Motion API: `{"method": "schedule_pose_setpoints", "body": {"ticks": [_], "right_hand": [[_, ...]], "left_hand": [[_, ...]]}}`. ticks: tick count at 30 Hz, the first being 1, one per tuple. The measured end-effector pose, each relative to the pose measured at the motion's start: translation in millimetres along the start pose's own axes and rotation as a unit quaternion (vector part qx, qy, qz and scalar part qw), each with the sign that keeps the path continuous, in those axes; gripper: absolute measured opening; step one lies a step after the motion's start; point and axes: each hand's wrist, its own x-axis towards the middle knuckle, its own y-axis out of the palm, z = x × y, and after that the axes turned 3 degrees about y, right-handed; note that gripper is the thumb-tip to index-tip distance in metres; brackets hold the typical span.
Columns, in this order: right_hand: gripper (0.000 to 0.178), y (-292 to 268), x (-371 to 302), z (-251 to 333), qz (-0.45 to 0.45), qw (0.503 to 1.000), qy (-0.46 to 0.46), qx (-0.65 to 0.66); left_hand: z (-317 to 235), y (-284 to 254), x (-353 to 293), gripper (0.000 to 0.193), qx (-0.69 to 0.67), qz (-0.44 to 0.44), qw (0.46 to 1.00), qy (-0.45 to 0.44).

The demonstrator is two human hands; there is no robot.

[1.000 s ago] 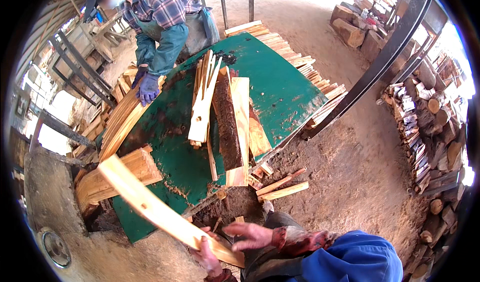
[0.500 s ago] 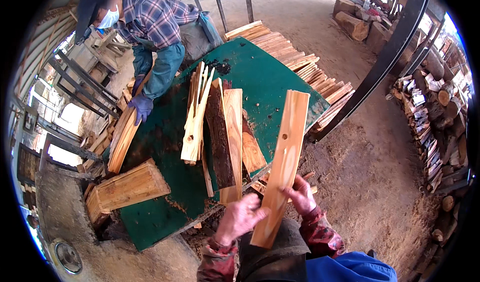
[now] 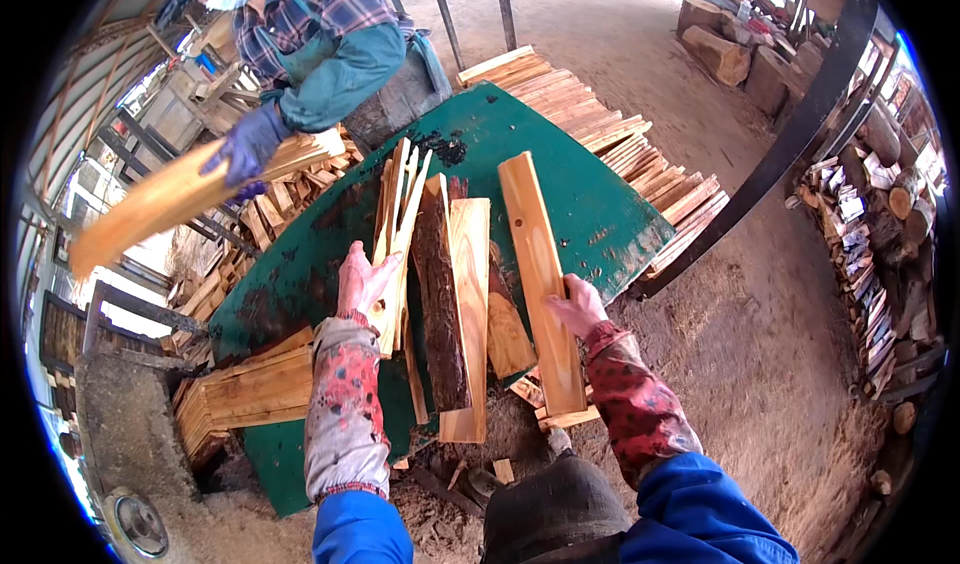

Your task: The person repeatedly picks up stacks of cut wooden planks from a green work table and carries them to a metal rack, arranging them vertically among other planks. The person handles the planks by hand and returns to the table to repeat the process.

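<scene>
My left hand [image 3: 365, 280] is at the splintered split-wood pieces [image 3: 398, 226] on the green table [image 3: 400, 149], fingers apart and thumb stretched across the wood. At the right edge of a long pale plank [image 3: 540, 274], my right hand [image 3: 578, 308] has its thumb on the face; the finger undersides are hidden. The plank lies tilted over the table's near edge. Between my hands are a bark-covered slab [image 3: 437, 284], a pale board [image 3: 470, 304] and a shorter wood piece [image 3: 508, 334].
Across the table a co-worker [image 3: 330, 54] in gloves holds a motion-blurred board [image 3: 150, 209]. A thick split block [image 3: 255, 389] rests at the table's left. Stacked split wood [image 3: 570, 104] lines the far side. A dark metal post [image 3: 790, 129] stands to the right.
The plank has moved from upright in front of me onto the table, with my right hand at its edge. My left hand has left it for the splintered wood. The co-worker has lifted a board.
</scene>
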Motion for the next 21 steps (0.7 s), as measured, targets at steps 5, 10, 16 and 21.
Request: {"method": "schedule_pose_setpoints", "body": {"ticks": [5, 10, 16, 21], "right_hand": [[0.041, 5.3, 1.3, 2.0, 0.011, 0.998, -0.012, -0.061], [0.04, 5.9, 1.7, 14.8, -0.004, 0.995, -0.035, -0.092], [0.042, 20.2, 3.8, 22.1, 0.001, 0.995, -0.036, -0.09], [0.042, 16.6, -12.5, 27.5, 0.023, 0.998, -0.051, -0.036]], "left_hand": [[-8.4, 4.6, 9.7, 0.104, -0.092, 0.159, 0.975, -0.125], [4.9, 20.8, 6.8, 0.081, -0.121, 0.073, 0.985, -0.095], [-3.8, 26.3, -24.7, 0.053, -0.26, 0.11, 0.953, -0.112], [0.5, 23.8, -51.4, 0.043, -0.237, 0.095, 0.96, -0.113]]}}
